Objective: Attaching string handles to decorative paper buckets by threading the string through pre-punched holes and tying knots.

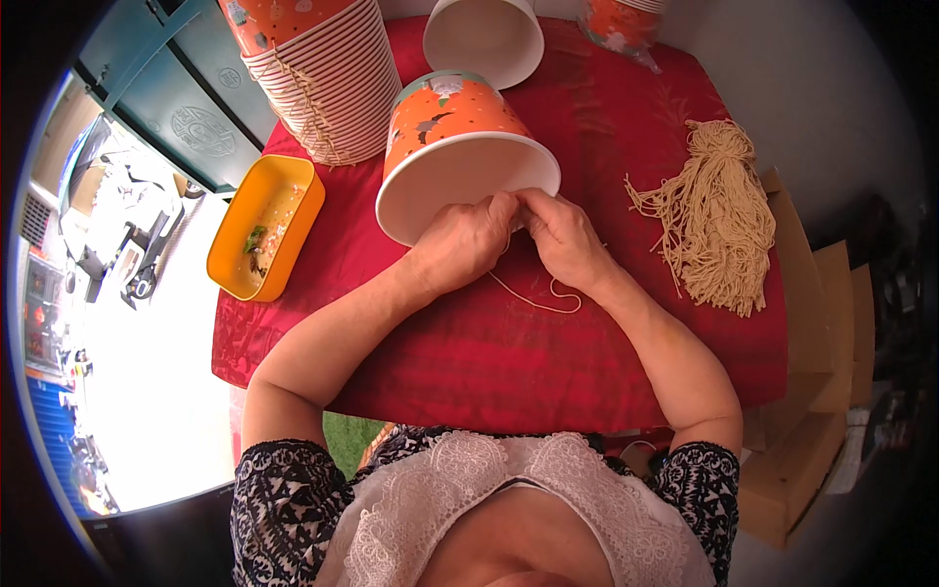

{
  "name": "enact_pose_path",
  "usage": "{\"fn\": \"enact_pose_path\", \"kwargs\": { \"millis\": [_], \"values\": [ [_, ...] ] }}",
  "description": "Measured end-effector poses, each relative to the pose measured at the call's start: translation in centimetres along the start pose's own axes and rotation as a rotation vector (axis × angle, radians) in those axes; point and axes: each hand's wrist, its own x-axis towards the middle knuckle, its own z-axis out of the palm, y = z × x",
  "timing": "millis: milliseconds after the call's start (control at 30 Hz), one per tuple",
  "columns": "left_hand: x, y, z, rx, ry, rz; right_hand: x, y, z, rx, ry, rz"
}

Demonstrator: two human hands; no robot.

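Note:
An orange paper bucket (460, 112) with a white rim lies tipped on the red tablecloth, its open mouth facing me. At the lower right of that rim my left hand (469, 235) and my right hand (562, 240) meet, fingers pinched together. A thin beige string (533, 303) trails from beneath them onto the cloth, so both hands appear closed on it. The fingertips hide exactly where the string meets the rim.
A tall stack of nested buckets (328, 88) stands back left, beside a yellow tub (311, 210) with scraps inside. Another white-mouthed bucket (484, 44) sits behind. A bundle of beige strings (719, 220) lies right, near cardboard boxes (812, 391). Wrapped orange containers (623, 29) stand far right.

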Motion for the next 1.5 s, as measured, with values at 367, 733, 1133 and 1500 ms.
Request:
{"fn": "enact_pose_path", "kwargs": {
  "millis": [367, 733, 1133, 1500],
  "values": [
    [0.0, -0.2, -0.1, -0.019, -0.026, -0.020, -0.1, 0.0, -0.3, -0.023, -0.017, -0.007],
    [0.0, -0.2, -0.2, -0.033, -0.039, 0.001, 0.0, 0.2, -0.5, -0.011, -0.071, -0.017],
    [0.8, -0.2, -1.7, -0.347, -0.125, -0.307, -0.1, -0.5, -0.6, -0.056, -0.024, -0.011],
    [0.5, -0.4, -1.0, -0.170, -0.058, -0.388, -0.4, -0.8, -1.3, -0.138, -0.160, -0.127]
  ]
}}
